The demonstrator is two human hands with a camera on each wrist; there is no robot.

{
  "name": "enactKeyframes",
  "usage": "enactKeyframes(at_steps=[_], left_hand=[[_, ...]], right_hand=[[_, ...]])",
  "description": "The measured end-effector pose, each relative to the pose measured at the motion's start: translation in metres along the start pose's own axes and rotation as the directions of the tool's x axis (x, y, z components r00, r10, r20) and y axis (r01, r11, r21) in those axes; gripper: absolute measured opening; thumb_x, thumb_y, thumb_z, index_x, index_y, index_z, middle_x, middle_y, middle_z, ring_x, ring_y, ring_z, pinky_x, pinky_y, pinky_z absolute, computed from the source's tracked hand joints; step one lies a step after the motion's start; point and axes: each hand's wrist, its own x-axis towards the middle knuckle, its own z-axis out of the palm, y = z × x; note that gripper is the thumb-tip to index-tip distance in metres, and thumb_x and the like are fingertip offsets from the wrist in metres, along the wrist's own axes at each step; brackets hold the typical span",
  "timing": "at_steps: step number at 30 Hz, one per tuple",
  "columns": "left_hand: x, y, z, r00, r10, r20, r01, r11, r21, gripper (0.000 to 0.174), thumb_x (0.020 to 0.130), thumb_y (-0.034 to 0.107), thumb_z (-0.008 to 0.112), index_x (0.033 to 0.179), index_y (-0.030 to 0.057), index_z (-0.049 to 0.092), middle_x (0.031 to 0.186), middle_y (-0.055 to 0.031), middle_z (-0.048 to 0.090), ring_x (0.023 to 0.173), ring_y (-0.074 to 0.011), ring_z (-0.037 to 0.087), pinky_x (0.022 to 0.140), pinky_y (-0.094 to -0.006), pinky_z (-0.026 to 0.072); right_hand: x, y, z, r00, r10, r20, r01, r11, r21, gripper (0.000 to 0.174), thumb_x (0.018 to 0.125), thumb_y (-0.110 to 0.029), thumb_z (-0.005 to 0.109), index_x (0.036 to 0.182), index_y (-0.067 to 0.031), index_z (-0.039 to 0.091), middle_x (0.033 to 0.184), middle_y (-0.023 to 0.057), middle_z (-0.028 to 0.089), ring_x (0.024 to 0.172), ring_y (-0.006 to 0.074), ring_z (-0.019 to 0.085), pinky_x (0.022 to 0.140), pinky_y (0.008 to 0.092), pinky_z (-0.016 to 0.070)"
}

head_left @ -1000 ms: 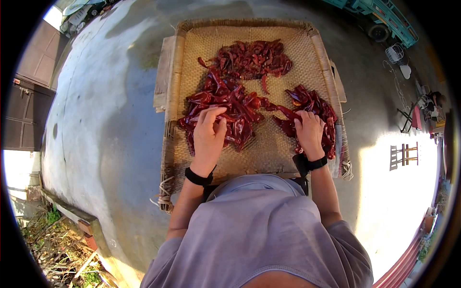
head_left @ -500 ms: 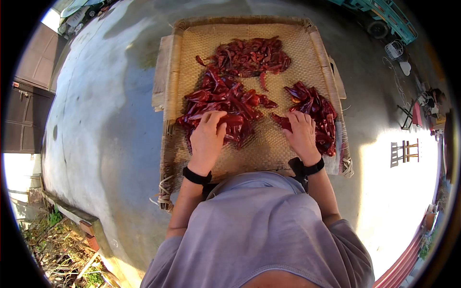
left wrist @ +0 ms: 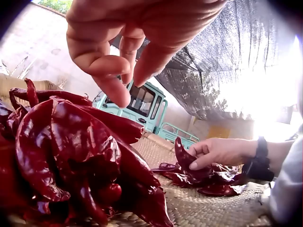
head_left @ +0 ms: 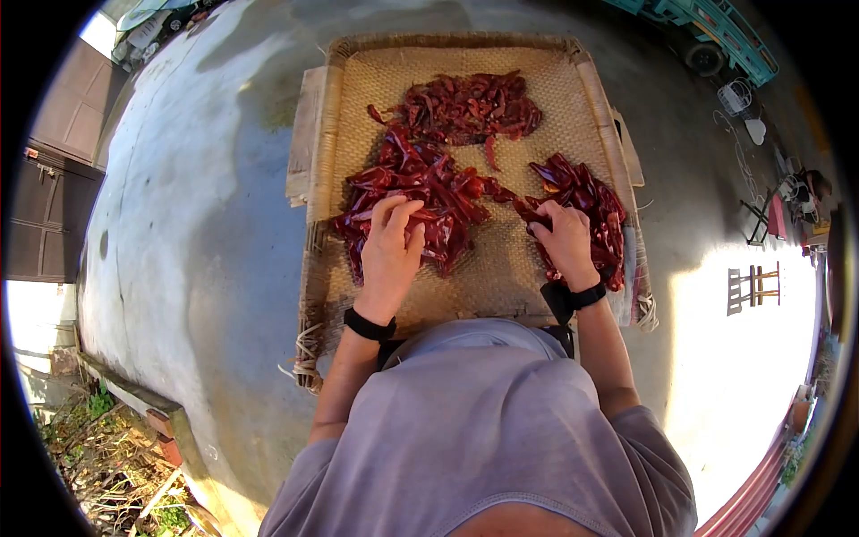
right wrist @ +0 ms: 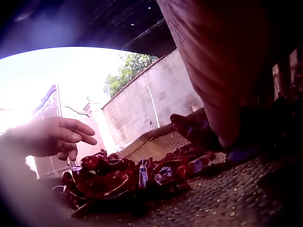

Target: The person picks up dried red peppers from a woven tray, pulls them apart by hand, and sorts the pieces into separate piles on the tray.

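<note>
Over the left pile of glossy dried red chili peppers (head_left: 407, 170), my left hand (head_left: 387, 264) hangs with loosely bent fingers. In the left wrist view nothing is between its fingertips and thumb, and the peppers lie below them. My right hand (head_left: 567, 243) is at the near-left side of the right pile of chili peppers (head_left: 607, 219). There it pinches a dried chili pepper (left wrist: 182, 153) between thumb and fingers, its pointed end sticking up. The right wrist view is dark around that hand's fingers. Both piles lie on a woven tray (head_left: 501, 273).
A third pile, of smaller, darker chilies (head_left: 470, 106), lies toward the tray's far end. Boards (head_left: 306, 134) stick out beneath the tray. Concrete floor surrounds it, with a teal truck (head_left: 716, 36) at the far right and a small chair (head_left: 765, 288) on the right.
The right hand drew left off the right pile, then curled its fingers around a chili pepper at that pile's left edge. The left hand has stayed over the left pile with little movement.
</note>
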Motion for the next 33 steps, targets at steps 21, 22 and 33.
enactKeyframes(at_steps=[21,22,33], left_hand=[[-0.01,0.018,0.045,0.916,-0.127,0.38,0.314,0.818,-0.482,0.018,0.101,0.01,0.059,0.117,0.0021,0.055,0.089,-0.0031,0.066,0.072,-0.0086,0.064,0.057,-0.0231,0.0465],[-0.01,0.016,0.046,0.919,-0.142,0.367,0.312,0.831,-0.461,0.017,0.101,0.01,0.06,0.115,0.002,0.055,0.088,-0.0031,0.066,0.071,-0.0086,0.064,0.057,-0.0232,0.0464],[0.011,0.004,0.003,0.951,-0.299,-0.081,0.241,0.879,-0.412,0.023,0.099,0.006,0.061,0.121,0.0012,0.056,0.103,-0.0089,0.059,0.076,-0.0137,0.063,0.068,-0.0283,0.0514]], right_hand=[[-0.021,-0.058,0.008,0.935,-0.017,0.355,-0.346,0.183,0.92,0.019,0.103,-0.011,0.056,0.118,0.0,0.061,0.101,0.0015,0.065,0.09,0.0065,0.058,0.08,0.0239,0.0482],[-0.021,-0.057,0.011,0.936,0.021,0.35,-0.348,0.185,0.919,0.019,0.103,-0.009,0.056,0.119,0.0,0.061,0.101,0.0015,0.066,0.089,0.0064,0.059,0.078,0.0235,0.0482],[-0.004,-0.083,-0.004,0.962,-0.129,0.242,-0.145,0.51,0.848,0.03,0.102,-0.018,0.062,0.128,-0.004,0.058,0.11,0.0062,0.069,0.1,0.0141,0.064,0.087,0.0319,0.0523]])
